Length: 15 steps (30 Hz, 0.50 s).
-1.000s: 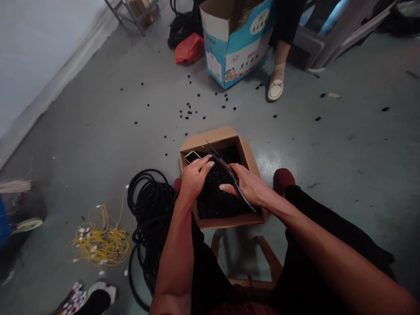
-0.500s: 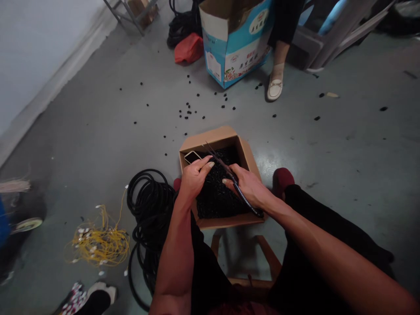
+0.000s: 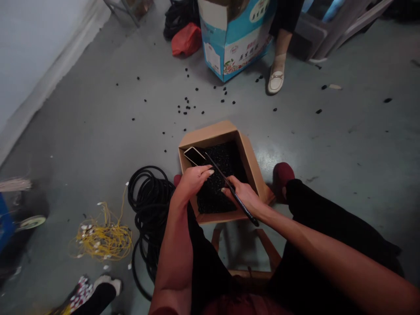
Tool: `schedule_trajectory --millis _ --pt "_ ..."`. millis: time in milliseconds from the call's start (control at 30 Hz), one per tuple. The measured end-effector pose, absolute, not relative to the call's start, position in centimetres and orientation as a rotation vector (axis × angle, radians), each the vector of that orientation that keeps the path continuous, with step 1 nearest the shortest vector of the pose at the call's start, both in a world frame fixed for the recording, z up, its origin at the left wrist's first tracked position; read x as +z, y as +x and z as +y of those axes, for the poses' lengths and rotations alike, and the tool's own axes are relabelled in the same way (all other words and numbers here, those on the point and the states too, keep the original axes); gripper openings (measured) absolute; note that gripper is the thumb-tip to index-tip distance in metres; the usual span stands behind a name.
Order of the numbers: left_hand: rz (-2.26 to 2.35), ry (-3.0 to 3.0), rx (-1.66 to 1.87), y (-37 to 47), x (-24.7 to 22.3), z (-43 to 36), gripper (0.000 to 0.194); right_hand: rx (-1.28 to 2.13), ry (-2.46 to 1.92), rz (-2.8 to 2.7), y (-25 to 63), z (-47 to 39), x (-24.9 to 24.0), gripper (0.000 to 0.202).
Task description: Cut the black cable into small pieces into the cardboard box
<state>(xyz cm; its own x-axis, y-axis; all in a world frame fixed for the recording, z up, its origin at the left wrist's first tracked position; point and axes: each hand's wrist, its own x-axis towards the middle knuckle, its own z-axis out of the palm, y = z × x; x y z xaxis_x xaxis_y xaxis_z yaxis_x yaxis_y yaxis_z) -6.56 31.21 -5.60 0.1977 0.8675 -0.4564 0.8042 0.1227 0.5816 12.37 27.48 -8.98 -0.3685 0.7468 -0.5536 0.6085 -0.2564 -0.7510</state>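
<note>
My right hand [image 3: 243,192] is wrapped round a pair of long, dark shears [image 3: 241,202]. Their narrow blades point up and to the left, closed together, across an open cardboard box [image 3: 253,168]. Small black pieces [image 3: 221,164] fill much of that box. My left hand [image 3: 196,178] is over the box's left side, beside the blades, with thumb and finger pinched together. What sits in that pinch, if anything, is too small to make out. A phone [image 3: 194,155] with a dark screen leans in the box's back left corner, just beyond my left hand.
Coiled black tubing [image 3: 149,197] lies left of the box, and tangled yellow cords [image 3: 103,240] lie farther left. Black bits dot the floor. A blue and white carton [image 3: 243,48] and another person's white shoe [image 3: 276,82] are ahead; a red bag [image 3: 186,40] is beside the carton.
The shears' blades, slightly parted before, now look closed. My left hand has shifted slightly down and left. The whole view has tilted a little.
</note>
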Motion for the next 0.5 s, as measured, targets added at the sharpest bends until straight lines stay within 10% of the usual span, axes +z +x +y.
schedule_trajectory --millis 267,500 --pt "1.644 1.846 -0.532 -5.7 -6.7 31.3 0.032 1.873 -1.690 -1.579 10.9 25.2 -11.4 0.010" --pt "1.607 1.839 -0.404 -6.0 -6.7 31.3 0.035 2.136 -1.546 -1.120 10.7 24.6 -11.3 0.021"
